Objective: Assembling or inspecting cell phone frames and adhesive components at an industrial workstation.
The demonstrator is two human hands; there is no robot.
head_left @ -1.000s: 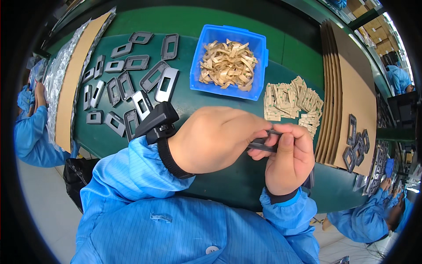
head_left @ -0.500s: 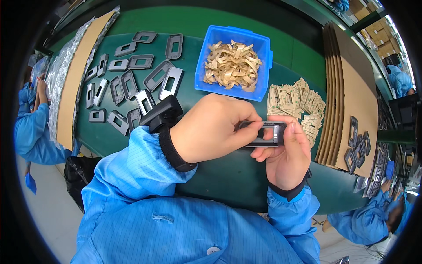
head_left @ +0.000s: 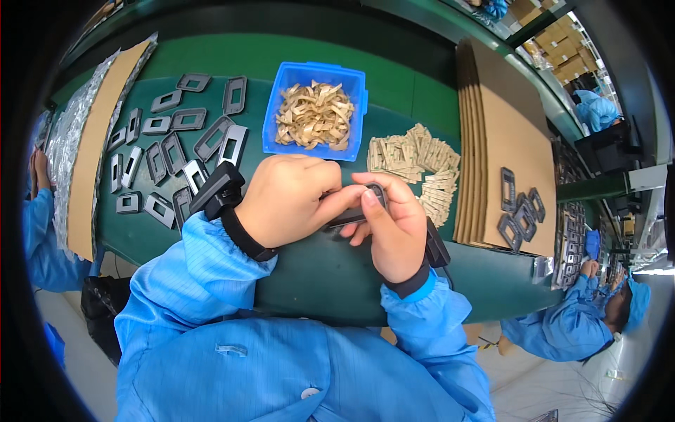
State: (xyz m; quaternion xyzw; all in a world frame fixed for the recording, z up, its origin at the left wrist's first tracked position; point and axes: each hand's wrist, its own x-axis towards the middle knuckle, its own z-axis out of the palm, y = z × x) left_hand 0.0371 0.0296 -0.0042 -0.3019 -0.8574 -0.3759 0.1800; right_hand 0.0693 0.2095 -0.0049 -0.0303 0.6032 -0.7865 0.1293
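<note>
Dark grey rectangular plastic frame (head_left: 346, 219), centre of picture, clamped in fingers of left hand (head_left: 292, 200) and right hand (head_left: 397, 233); apparently mid-handling, needing steady grip next.

Bright light on the table (head_left: 323, 285); edges bend, corners fall black.

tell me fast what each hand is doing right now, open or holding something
Left hand: closed, holding one end of a dark frame.
Right hand: closed, holding the same frame's other end.
</note>
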